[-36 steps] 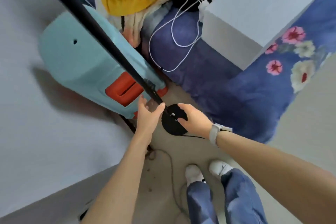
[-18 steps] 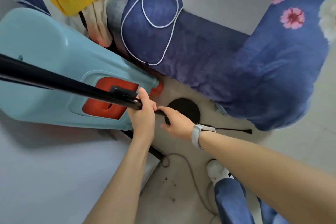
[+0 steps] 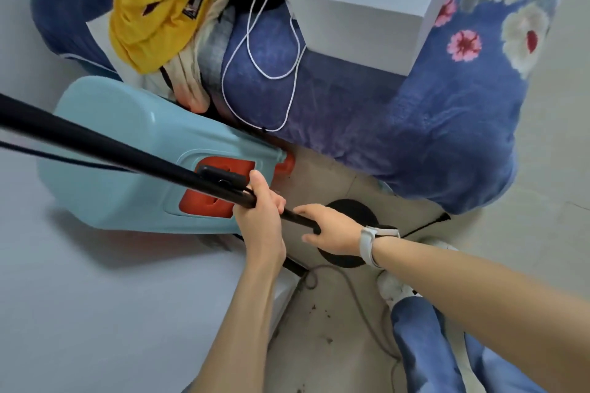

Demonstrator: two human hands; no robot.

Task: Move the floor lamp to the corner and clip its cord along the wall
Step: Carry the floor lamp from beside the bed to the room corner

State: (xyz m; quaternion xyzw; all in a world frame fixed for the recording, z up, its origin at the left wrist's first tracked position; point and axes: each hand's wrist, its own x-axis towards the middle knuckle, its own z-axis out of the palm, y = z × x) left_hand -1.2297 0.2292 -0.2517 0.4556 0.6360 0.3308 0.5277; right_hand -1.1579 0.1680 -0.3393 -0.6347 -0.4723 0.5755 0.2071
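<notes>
Since half a second earlier the view had pulled back, bringing the yellow jersey and white box on the bed fully into sight, while both my hands kept their places on the lamp. My left hand was wrapped tight around the slim black metal pole of the floor lamp, just below a small black switch block. My right hand, with a pale watch band at the wrist, gripped the pole lower down, close above the round flat black base. That base sat on the beige tiled floor, between the smooth pale-blue plastic bin with an orange panel and the drooping edge of the fuzzy blue floral blanket. A thin black cord ran off from the base toward the blanket; a duller cable looped over the gritty floor by my shoes. Room was tight: white wall on the left, bed right.
</notes>
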